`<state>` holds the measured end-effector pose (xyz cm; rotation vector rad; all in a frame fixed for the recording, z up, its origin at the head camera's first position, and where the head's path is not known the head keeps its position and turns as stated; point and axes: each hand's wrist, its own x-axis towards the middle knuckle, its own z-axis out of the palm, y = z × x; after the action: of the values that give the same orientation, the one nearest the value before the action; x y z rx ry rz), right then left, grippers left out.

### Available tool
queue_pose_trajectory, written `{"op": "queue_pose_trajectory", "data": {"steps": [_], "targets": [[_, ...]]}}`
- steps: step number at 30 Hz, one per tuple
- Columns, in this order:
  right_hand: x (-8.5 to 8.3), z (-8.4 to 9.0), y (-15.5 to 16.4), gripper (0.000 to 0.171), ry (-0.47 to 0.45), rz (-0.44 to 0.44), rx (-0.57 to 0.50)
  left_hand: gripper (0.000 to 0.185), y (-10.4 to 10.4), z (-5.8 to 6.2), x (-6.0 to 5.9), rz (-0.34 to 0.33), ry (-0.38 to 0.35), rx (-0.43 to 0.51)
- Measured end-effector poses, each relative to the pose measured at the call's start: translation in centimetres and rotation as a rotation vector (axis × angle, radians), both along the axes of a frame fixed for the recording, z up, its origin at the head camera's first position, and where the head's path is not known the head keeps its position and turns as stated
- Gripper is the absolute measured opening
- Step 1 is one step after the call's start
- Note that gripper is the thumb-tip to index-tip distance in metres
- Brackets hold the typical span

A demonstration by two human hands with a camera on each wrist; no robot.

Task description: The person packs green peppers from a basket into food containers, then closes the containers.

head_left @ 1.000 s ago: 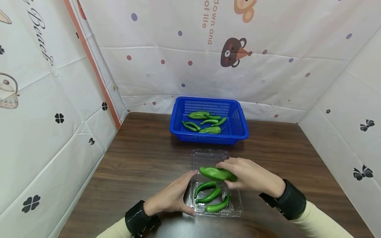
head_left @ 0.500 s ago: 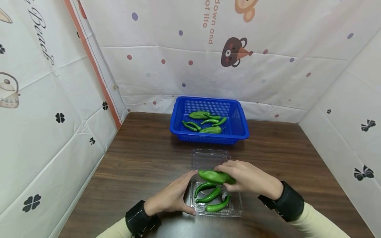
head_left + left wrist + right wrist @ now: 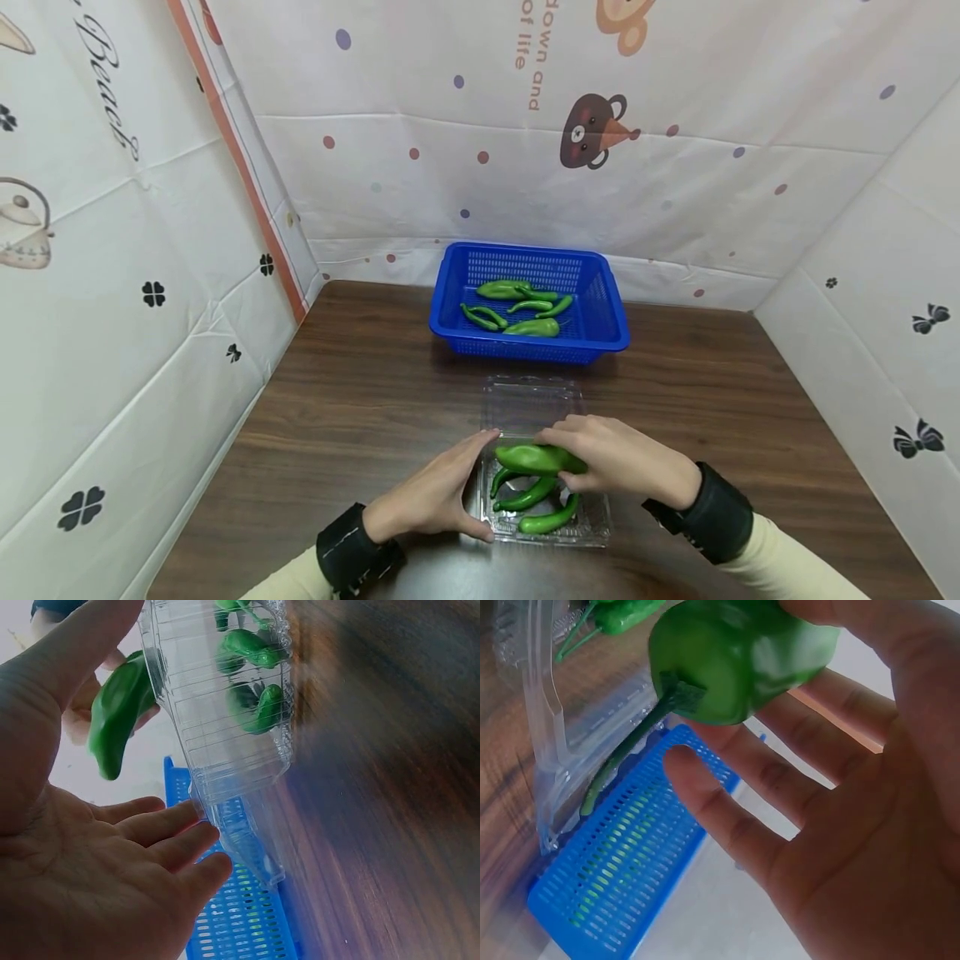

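My right hand (image 3: pixel 618 457) pinches a large green pepper (image 3: pixel 525 457) between thumb and fingers, over the back part of a clear plastic clamshell box (image 3: pixel 598 521). In the right wrist view, the pepper's dark stem (image 3: pixel 626 750) sticks out from its thick end. Below it in the box lie a chili pepper at the front (image 3: pixel 551 523), a chili pepper in the middle (image 3: pixel 528 495) and another, partly hidden chili pepper (image 3: pixel 500 482). With fingers spread, my left hand (image 3: pixel 431 493) touches the box's left side, thumb near the front corner.
Behind the box stands a blue basket (image 3: pixel 617 340) with several green peppers (image 3: pixel 531 327) in it. The box's clear lid (image 3: pixel 531 404) lies folded back towards the basket. A wooden table (image 3: pixel 360 392) bears everything, and printed white sheeting (image 3: pixel 405 196) rises around it.
My right hand has lowered the green pepper and brought it slightly left and nearer, so it now covers part of the rearmost chili pepper. My left hand has stayed in place.
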<state>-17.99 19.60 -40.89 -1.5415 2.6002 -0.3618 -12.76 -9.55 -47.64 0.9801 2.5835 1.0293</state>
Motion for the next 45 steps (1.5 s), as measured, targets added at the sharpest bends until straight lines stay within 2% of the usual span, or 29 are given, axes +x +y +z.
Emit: {"op": "queue_pose_trajectory", "data": {"steps": [5, 24, 34, 45], "targets": [[0.0, -0.4, -0.2, 0.040, -0.029, 0.000, 0.025, 0.127, 0.1, 0.0, 0.0, 0.009, 0.001, -0.009], [0.1, -2.0, -1.2, 0.043, 0.066, 0.025, 0.126, 0.127, 0.1, -0.1, 0.0, 0.013, 0.015, -0.032], [0.4, -2.8, -1.6, 0.036, 0.147, 0.060, 0.121, 0.126, 0.1, -0.2, -0.1, 0.003, 0.002, -0.027], [0.6, -3.5, -1.7, 0.037, 0.232, 0.086, 0.084, 0.126, 0.1, -0.1, -0.1, -0.005, 0.011, -0.025]]}}
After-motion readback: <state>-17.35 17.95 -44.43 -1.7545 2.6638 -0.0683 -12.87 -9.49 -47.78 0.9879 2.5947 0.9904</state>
